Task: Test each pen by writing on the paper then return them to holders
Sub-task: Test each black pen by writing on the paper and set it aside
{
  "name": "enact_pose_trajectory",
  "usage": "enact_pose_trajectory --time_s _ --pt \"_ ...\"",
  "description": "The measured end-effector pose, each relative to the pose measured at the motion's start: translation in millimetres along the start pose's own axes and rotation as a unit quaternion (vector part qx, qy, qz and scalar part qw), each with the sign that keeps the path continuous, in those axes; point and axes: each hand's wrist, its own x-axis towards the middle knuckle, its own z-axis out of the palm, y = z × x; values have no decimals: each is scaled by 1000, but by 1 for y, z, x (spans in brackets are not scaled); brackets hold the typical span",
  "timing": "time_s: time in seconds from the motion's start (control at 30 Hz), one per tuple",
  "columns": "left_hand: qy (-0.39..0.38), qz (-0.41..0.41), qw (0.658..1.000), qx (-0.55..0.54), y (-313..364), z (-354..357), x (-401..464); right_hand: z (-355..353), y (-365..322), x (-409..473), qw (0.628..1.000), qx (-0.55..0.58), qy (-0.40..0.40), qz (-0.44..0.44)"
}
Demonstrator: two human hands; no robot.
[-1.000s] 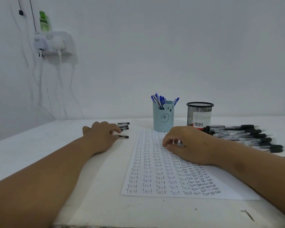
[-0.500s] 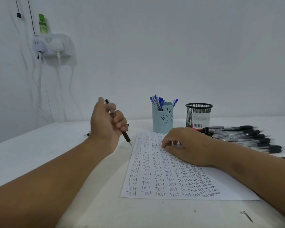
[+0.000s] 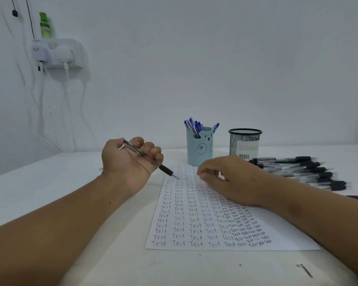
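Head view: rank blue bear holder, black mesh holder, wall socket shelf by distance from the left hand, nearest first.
From the left hand:
1. Blue bear holder, just to its right, behind the paper.
2. Black mesh holder, further right.
3. Wall socket shelf, up on the wall, far left.

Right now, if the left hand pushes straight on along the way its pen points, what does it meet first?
Probably the paper: the left hand grips the pen with its tip aimed down and right at the sheet's far left corner. Whether the tip already touches is unclear.

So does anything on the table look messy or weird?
A bit. The black mesh holder looks empty, while black pens lie heaped loose on the table right of it. A small dark bit lies near the front edge; I cannot tell what it is.
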Motion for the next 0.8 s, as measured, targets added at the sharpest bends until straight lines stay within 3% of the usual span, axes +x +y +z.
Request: enact_pose_trajectory --time_s 0.3,0.47,0.57,0.7,0.8 --pt "-88 -69 993 23 -15 18 -13 8 -17 5 987 -38 116 -103" --pt "-88 -56 969 224 -17 7 -8 -1 -5 3 991 -62 112 -29" --pt "-82 -2 922 379 -23 0 -5 -6 6 -3 992 -56 103 43" --pt "-70 48 828 555 -23 -3 -4 -10 17 -5 983 6 138 122" --pt "-96 41 739 665 -18 -11 -6 -13 18 -3 947 200 157 194"
